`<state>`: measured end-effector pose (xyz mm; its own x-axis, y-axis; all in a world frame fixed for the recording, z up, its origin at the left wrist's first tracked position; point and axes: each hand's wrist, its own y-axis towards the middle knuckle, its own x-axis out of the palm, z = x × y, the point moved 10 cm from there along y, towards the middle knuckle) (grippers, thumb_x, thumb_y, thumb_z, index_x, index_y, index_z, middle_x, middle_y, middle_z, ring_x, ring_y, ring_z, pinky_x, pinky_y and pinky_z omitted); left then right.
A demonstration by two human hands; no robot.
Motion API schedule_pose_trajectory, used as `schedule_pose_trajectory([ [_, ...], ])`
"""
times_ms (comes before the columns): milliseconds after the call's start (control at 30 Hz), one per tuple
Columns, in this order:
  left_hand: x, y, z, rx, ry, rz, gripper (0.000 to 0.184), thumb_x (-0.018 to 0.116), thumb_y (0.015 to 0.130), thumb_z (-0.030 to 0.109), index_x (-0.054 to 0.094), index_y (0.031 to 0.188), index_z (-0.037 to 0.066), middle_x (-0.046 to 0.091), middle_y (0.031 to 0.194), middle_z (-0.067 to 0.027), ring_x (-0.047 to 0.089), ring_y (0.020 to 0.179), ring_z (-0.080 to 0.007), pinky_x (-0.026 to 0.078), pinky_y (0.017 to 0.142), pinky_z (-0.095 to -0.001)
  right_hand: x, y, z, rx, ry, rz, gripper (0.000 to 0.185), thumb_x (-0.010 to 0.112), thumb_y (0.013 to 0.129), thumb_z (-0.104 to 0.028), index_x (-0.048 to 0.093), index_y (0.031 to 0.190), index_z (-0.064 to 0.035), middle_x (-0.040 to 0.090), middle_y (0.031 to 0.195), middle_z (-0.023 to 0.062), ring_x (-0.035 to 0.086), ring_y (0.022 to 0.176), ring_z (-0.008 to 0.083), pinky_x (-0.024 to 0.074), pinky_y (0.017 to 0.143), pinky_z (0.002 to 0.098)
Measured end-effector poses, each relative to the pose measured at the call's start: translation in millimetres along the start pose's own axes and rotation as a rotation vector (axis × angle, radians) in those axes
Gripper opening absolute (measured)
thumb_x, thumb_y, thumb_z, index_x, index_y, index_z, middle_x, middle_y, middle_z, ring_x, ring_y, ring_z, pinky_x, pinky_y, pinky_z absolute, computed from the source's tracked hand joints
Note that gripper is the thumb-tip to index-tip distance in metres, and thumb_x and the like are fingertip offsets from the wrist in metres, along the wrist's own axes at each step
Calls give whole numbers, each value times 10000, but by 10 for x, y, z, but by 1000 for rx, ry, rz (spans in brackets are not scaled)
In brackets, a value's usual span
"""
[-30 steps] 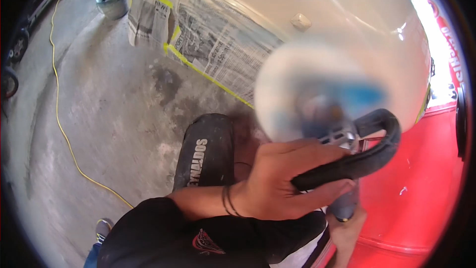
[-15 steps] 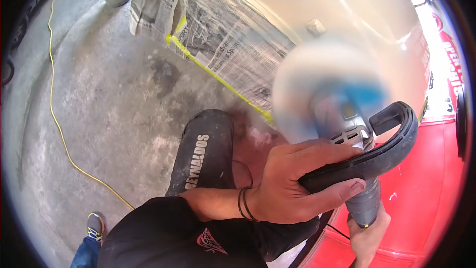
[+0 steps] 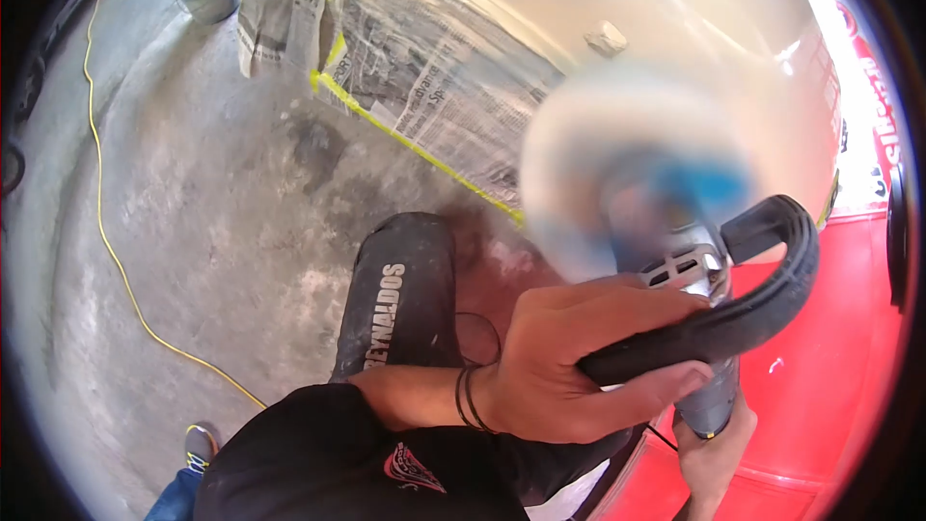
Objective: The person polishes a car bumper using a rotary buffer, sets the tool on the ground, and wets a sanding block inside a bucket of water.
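A polisher (image 3: 712, 407) with a black loop handle (image 3: 762, 314) is held in both hands. My left hand (image 3: 569, 357) is wrapped round the loop handle, thumb below and fingers above. My right hand (image 3: 716, 449) grips the grey rear barrel and is partly hidden behind it. At the head, the round pale pad (image 3: 569, 159) is blurred by motion and lies against or very near the glossy cream body panel (image 3: 714, 0); contact cannot be made out.
Newspaper (image 3: 434, 87) edged with yellow tape (image 3: 415, 147) covers the panel's lower part. A bucket (image 3: 207, 2) and a yellow cord (image 3: 121, 275) are on the concrete floor. A red surface (image 3: 810, 376) is at the right. Another person's shoe (image 3: 200, 444) shows at lower left.
The view has shifted slightly, so bucket, cord and newspaper appear a little further left. Both hands keep their hold on the polisher, and its pad is still blurred.
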<state>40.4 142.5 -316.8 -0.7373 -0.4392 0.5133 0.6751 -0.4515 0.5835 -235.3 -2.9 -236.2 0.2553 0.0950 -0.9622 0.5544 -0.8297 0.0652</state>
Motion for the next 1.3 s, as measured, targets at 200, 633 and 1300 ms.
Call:
schedule_pose_trajectory([
  [200,637,214,-13,43,26,-281,475,962,903,112,795,1314,-56,811,1002,-179,805,809,-284,590,704,-324,561,-525,1039,142,341,266,558,816,745,0,671,1278,72,773,1071,144,767,999,291,609,940,435],
  [633,-210,58,220,-113,761,-222,399,949,885,216,851,1144,-72,847,971,-160,794,837,-234,605,817,-352,2275,-28,20,-47,521,-58,606,1000,733,-301,751,1222,-43,804,956,206,807,924,430,625,812,489],
  [1300,2123,107,-307,168,438,-601,379,969,822,79,833,1164,-11,755,890,-127,787,778,-295,610,710,-351,1618,-395,1717,290,973,144,518,971,761,-114,750,1196,58,841,1042,129,805,993,207,639,892,417],
])
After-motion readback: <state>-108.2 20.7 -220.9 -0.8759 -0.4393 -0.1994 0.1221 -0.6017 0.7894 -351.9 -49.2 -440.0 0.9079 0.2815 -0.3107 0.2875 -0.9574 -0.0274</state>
